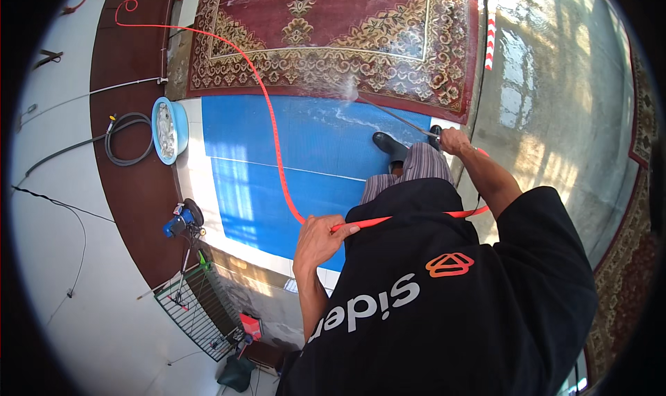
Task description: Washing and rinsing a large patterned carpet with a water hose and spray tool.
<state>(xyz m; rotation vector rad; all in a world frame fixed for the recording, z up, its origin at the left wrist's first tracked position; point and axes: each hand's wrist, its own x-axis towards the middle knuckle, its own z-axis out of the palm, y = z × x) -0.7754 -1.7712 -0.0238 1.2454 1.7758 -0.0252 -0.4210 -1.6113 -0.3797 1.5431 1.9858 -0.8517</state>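
My right hand [456, 140] grips the handle end of a thin metal spray lance [398, 116]. White spray [349, 89] leaves its tip at the near border of a patterned red and beige carpet [299, 71], which looks wet. My left hand [322, 237] is closed around an orange-red hose [277, 136] at waist height. The hose crosses in front of my body to the right and loops up towards the lance. To the left it runs over the blue mat and the carpet's corner. My feet, in dark boots [389, 145], are by the carpet's near edge.
Blue matting [291, 188] lies beneath and left of me. Along the left wall stand a light-blue tub [182, 130], a coiled grey hose [115, 154], a blue machine [179, 223] and a metal rack [192, 307]. Wet concrete floor [546, 110] and more carpets [624, 287] are on the right.
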